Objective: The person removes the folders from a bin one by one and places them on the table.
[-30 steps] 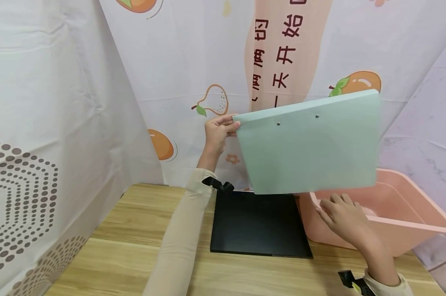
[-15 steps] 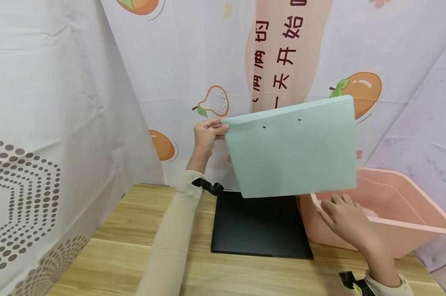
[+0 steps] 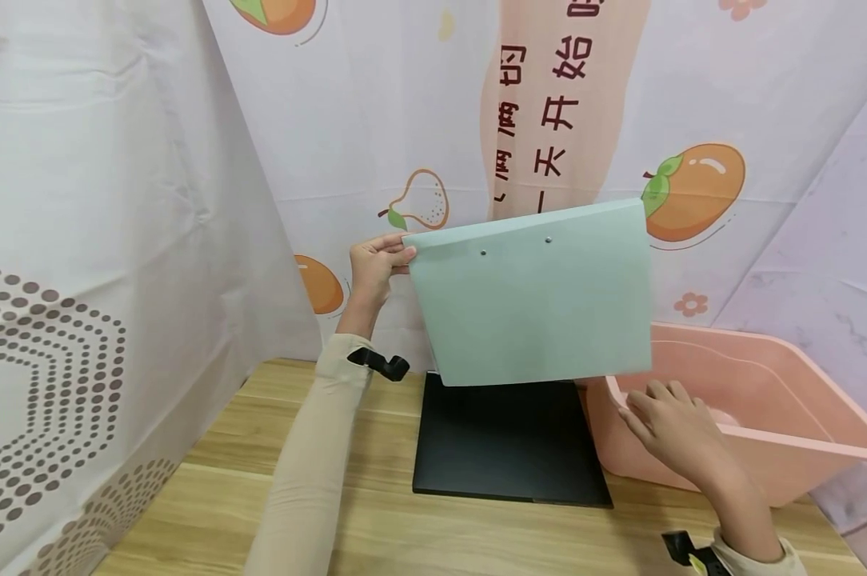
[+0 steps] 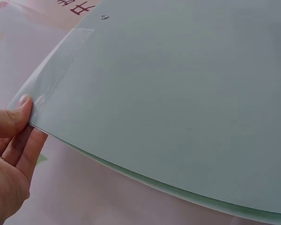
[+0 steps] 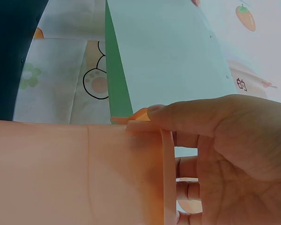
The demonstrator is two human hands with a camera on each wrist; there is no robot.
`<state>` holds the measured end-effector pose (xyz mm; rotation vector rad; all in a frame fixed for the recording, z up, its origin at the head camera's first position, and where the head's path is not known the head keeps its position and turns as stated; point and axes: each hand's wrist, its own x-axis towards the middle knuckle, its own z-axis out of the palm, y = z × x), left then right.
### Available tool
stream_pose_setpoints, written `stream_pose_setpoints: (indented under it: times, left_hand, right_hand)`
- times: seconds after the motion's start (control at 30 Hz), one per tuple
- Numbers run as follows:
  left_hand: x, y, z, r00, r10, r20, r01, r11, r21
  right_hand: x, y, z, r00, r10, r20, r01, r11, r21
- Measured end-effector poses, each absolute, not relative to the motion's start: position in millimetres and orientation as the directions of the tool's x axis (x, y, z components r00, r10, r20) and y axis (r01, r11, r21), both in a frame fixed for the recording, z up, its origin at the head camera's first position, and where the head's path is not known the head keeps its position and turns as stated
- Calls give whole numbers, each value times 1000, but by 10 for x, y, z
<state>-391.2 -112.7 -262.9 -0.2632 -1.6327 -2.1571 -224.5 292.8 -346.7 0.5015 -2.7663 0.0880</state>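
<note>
A pale green file folder (image 3: 534, 300) with two small metal rivets is held up in the air, spine edge uppermost. My left hand (image 3: 376, 268) pinches its upper left corner, thumb on the near face and fingers behind. The left wrist view shows the same thumb lying over a clear pocket strip (image 4: 61, 75) along the folder's (image 4: 168, 103) edge. My right hand (image 3: 674, 428) grips the near left corner of a pink plastic bin (image 3: 801, 438). In the right wrist view the thumb (image 5: 178, 115) lies on one side of the rim, with the fingers on the other.
A flat black square panel (image 3: 513, 448) lies on the wooden table (image 3: 225, 496), partly behind the folder's lower edge. Printed cloth (image 3: 376, 96) hangs at the back, and a dotted white curtain (image 3: 59, 240) closes off the left side.
My left hand has carried the folder to the left and slightly down, away from over the bin. More of the bin's interior shows now. The right hand has stayed at the rim.
</note>
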Motion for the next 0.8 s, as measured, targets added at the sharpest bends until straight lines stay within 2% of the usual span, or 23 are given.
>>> stream_pose_setpoints:
  times: [0.37, 0.8]
  left_hand:
    - [-3838, -1362, -2506, -889, -245, 387, 431, -158, 889]
    - [-3710, -1568, -2342, -889, -216, 404, 430, -89, 899]
  right_hand:
    - [-2244, 2929, -3473, -879, -329, 345, -353, 936, -7]
    - [-2239, 2936, -3470, -878, -334, 344, -358, 934, -7]
